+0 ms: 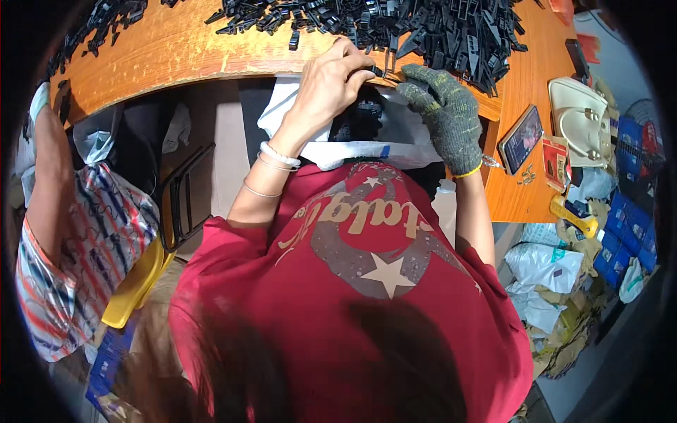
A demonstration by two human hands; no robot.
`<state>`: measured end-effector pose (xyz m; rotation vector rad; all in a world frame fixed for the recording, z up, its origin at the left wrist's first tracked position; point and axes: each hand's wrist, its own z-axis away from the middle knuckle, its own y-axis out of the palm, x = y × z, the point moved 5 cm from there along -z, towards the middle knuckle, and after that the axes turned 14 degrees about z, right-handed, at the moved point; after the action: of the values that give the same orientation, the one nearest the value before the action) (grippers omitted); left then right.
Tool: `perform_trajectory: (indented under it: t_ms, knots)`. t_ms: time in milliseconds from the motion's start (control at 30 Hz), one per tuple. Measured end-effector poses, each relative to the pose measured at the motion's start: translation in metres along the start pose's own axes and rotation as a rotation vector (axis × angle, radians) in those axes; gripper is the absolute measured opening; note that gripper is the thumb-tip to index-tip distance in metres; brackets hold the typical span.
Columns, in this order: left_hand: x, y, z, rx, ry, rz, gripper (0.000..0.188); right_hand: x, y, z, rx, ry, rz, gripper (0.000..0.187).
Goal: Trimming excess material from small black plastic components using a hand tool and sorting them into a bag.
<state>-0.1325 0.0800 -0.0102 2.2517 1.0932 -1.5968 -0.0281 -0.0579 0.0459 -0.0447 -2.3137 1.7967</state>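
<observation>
At the table's front edge, my bare left hand [328,83] pinches a small black plastic part [376,71] between thumb and fingers. My right hand [444,113], in a dark grey knitted glove with a yellow cuff, is closed just to the right of that part. Its fingertips point toward the part; what they grip is too small to make out. Beyond both hands lies a large heap of black plastic parts [451,35]. Below the edge, over my lap, an open white plastic bag [352,151] has more black pieces in it.
On the right of the wooden table [176,53] lie a phone [520,139], a red packet [556,163] and a cream handbag [580,120]. A co-worker's arm [53,183] reaches to the table at far left. Plastic bags [543,266] and blue boxes [626,236] are piled at right.
</observation>
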Motion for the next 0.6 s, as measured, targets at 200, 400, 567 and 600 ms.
perform_trajectory:
  t_ms: [200,400,567,600]
  knots:
    - [-0.001,0.000,0.001,0.007,0.037,-0.043,0.016,-0.004,0.003,-0.008,0.125,-0.004,0.168,0.029]
    - [-0.001,-0.001,0.001,0.003,0.053,-0.037,0.016,-0.005,0.001,-0.013,0.172,0.038,0.130,0.026]
    - [-0.001,0.001,0.000,0.025,0.085,-0.038,0.017,0.001,-0.009,-0.023,0.083,-0.036,0.092,0.031]
    - [-0.001,0.001,0.000,0.023,0.084,-0.038,0.017,0.005,-0.011,-0.024,0.040,-0.134,0.129,0.031]
